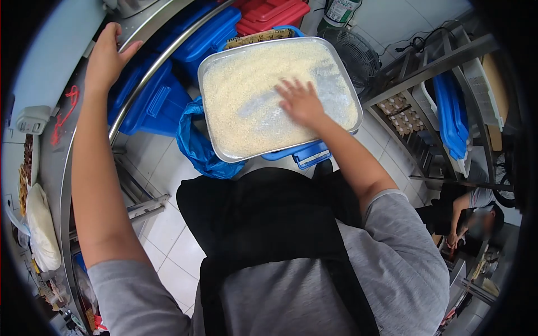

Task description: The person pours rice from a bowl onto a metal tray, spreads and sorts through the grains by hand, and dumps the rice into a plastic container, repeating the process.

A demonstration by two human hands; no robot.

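Note:
A metal tray [360, 112] holds a spread layer of pale, coarse crumbs or grains [235, 117]. It rests on a blue container [307, 157], partly hidden beneath it. My right hand [300, 103] lies over the tray with its fingers spread, touching the grains beside a patch where the metal shows through. Off to the left, my left hand [106, 61] is at the edge of a steel table [59, 162], thumb and fingers apart, with nothing visible in it. Between the tray and the table hangs a blue plastic bag [196, 145].
Blue lidded bins [154, 101] and a red bin [272, 17] stand behind the table's rail. A fan [353, 53] is beyond the tray. On the right, a metal rack [403, 84] holds egg trays [400, 115]. Another person [471, 215] is at the lower right.

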